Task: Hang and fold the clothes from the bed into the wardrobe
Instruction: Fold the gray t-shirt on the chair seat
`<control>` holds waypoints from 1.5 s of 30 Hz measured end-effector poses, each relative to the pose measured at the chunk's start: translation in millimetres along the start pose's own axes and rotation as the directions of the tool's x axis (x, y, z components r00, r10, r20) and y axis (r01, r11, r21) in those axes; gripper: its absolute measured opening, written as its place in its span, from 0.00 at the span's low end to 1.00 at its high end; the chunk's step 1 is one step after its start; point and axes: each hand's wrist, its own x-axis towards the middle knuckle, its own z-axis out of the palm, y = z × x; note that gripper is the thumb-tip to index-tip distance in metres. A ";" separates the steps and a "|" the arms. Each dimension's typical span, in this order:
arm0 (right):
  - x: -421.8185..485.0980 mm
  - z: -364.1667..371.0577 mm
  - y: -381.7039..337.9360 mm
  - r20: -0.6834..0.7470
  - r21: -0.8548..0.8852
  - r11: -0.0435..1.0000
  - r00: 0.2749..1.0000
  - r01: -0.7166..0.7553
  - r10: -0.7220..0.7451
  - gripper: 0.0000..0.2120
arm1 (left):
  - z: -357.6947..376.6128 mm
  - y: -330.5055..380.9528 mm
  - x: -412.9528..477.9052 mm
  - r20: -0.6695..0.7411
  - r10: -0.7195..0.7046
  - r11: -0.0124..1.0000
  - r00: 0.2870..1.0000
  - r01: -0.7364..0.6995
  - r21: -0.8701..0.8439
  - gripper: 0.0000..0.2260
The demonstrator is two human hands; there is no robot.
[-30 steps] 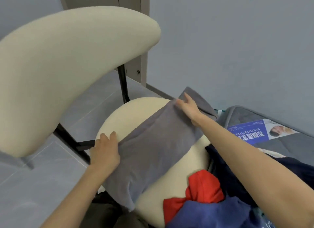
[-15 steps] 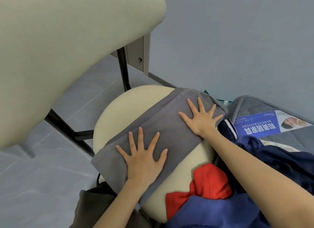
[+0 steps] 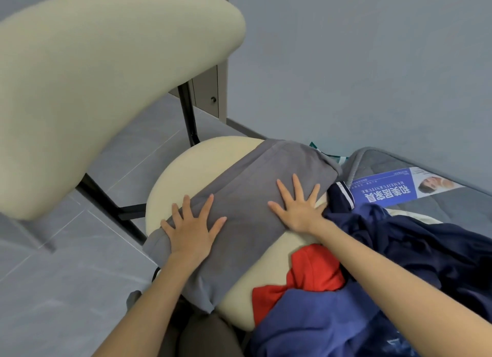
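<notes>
A folded grey garment (image 3: 247, 197) lies diagonally across the cream seat of a chair (image 3: 191, 165). My left hand (image 3: 193, 227) presses flat on its near left end, fingers spread. My right hand (image 3: 299, 206) presses flat on its right part, fingers spread too. To the right lies a heap of clothes: a dark navy garment (image 3: 415, 245) with a striped cuff, a red garment (image 3: 311, 274) and a blue garment (image 3: 314, 322) at the bottom.
The chair's cream backrest (image 3: 93, 71) fills the upper left, on black legs (image 3: 106, 205). A grey mattress (image 3: 452, 205) with a blue printed label (image 3: 386, 190) lies against the grey wall at right. A wardrobe corner (image 3: 213, 90) stands behind the chair. Grey tiled floor (image 3: 66, 290) lies at left.
One second ago both hands held the garment's ends while laying it over the seat. Then they flattened onto it with spread fingers, and the left hand has slid toward the left end.
</notes>
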 end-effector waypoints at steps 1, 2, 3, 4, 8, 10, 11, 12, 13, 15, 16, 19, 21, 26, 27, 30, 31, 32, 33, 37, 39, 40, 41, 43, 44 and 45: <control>-9.4 6.7 -2.8 0.002 -0.018 1.000 1.000 0.021 -0.021 0.33 | -1.1 0.1 -3.3 -0.018 0.003 0.999 1.000 -0.002 0.044 0.29; -18.4 11.1 -6.2 0.004 -0.031 0.998 0.999 0.048 -0.048 0.32 | -2.8 0.3 -6.6 -0.031 0.003 0.996 1.000 -0.001 0.086 0.28; -21.0 17.8 -8.1 0.013 -0.025 0.997 0.997 0.075 -0.075 0.31 | -5.2 0.1 -9.4 -0.026 -0.005 0.992 1.000 0.008 0.125 0.28; -22.7 21.4 -9.5 0.031 -0.022 0.994 0.994 0.103 -0.102 0.30 | -7.7 0.5 -12.0 -0.006 -0.027 0.988 1.000 0.028 0.155 0.28; -13.8 3.8 -3.8 0.114 -0.137 0.963 0.969 0.232 -0.217 0.27 | -19.3 14.9 -23.3 0.067 -0.094 0.966 0.993 0.075 0.247 0.28; -10.9 -22.1 2.1 0.009 -0.077 0.972 0.975 0.223 -0.223 0.21 | -19.6 29.7 -28.3 0.047 -0.019 0.978 0.999 0.009 0.206 0.29; -11.8 -33.8 4.9 -0.077 -0.015 0.978 0.975 0.208 -0.208 0.18 | -18.1 39.0 -30.5 0.039 0.028 0.987 0.999 -0.034 0.160 0.29; -13.9 -43.9 7.9 -0.161 0.054 0.979 0.970 0.195 -0.184 0.16 | -15.9 50.4 -31.8 0.030 0.075 0.991 0.997 -0.078 0.110 0.29; -14.7 -49.6 11.8 -0.228 0.113 0.977 0.962 0.181 -0.152 0.15 | -13.6 63.1 -31.9 0.019 0.122 0.990 0.992 -0.122 0.066 0.29; -12.5 -57.0 23.3 -0.306 0.179 0.973 0.948 0.143 -0.084 0.15 | -10.0 91.1 -28.1 -0.003 0.211 0.977 0.977 -0.211 0.013 0.28; -7.7 -58.2 32.3 -0.331 0.210 0.971 0.943 0.113 -0.038 0.15 | -8.1 104.5 -24.4 -0.002 0.248 0.969 0.969 -0.248 -0.006 0.27; 13.0 -63.3 64.0 -0.384 0.340 0.941 0.913 -0.001 0.139 0.16 | 0.9 132.8 -6.3 0.036 0.329 0.944 0.944 -0.328 -0.016 0.26; 27.9 -66.2 84.1 -0.352 0.431 0.896 0.894 -0.107 0.276 0.18 | 10.1 138.8 9.4 0.047 0.347 0.938 0.937 -0.347 0.005 0.26; 62.4 -70.2 113.3 -0.285 0.478 0.866 0.906 -0.148 0.312 0.16 | 31.2 134.8 31.1 -0.099 0.348 0.937 0.932 -0.346 0.039 0.29; 67.2 -69.5 115.6 -0.284 0.458 0.878 0.912 -0.142 0.296 0.15 | 33.7 134.4 32.5 -0.132 0.346 0.938 0.929 -0.345 0.030 0.29; 73.2 -65.0 120.6 -0.330 0.388 0.912 0.904 -0.133 0.272 0.15 | 39.4 135.3 34.8 -0.191 0.344 0.938 0.919 -0.346 0.021 0.29; 74.7 -63.3 122.0 -0.348 0.362 0.923 0.900 -0.131 0.264 0.14 | 40.4 135.6 35.1 -0.205 0.343 0.938 0.917 -0.346 0.024 0.29; 76.9 -61.3 124.3 -0.361 0.350 0.927 0.894 -0.133 0.265 0.13 | 40.8 136.1 35.8 -0.216 0.343 0.938 0.914 -0.346 0.025 0.29; 79.1 -59.6 126.3 -0.377 0.354 0.926 0.886 -0.132 0.270 0.11 | 40.7 136.4 36.3 -0.222 0.343 0.938 0.913 -0.346 0.026 0.29; 81.0 -55.5 130.3 -0.485 0.448 0.891 0.820 -0.067 0.305 0.09 | 41.2 136.7 37.3 -0.227 0.344 0.938 0.911 -0.345 0.035 0.29; 79.5 -54.2 129.5 -0.535 0.463 0.886 0.790 -0.023 0.300 0.10 | 42.4 135.8 36.8 -0.235 0.345 0.937 0.909 -0.346 0.038 0.29; 79.3 -53.5 128.9 -0.546 0.463 0.886 0.783 -0.016 0.299 0.10 | 42.4 135.2 36.7 -0.242 0.346 0.937 0.907 -0.347 0.038 0.29; 79.7 -52.5 128.3 -0.547 0.465 0.885 0.780 -0.019 0.304 0.10 | 42.9 134.5 36.7 -0.246 0.345 0.937 0.906 -0.347 0.035 0.29; 80.4 -51.4 127.9 -0.505 0.502 0.864 0.797 -0.041 0.332 0.11 | 44.0 134.4 36.8 -0.252 0.342 0.938 0.905 -0.345 0.035 0.29; 79.9 -51.1 128.3 -0.464 0.540 0.840 0.816 -0.048 0.345 0.12 | 44.2 134.8 36.7 -0.254 0.343 0.938 0.904 -0.345 0.039 0.29; 78.7 -50.9 129.0 -0.421 0.572 0.819 0.841 -0.045 0.340 0.13 | 44.5 135.2 36.6 -0.257 0.344 0.937 0.903 -0.346 0.041 0.29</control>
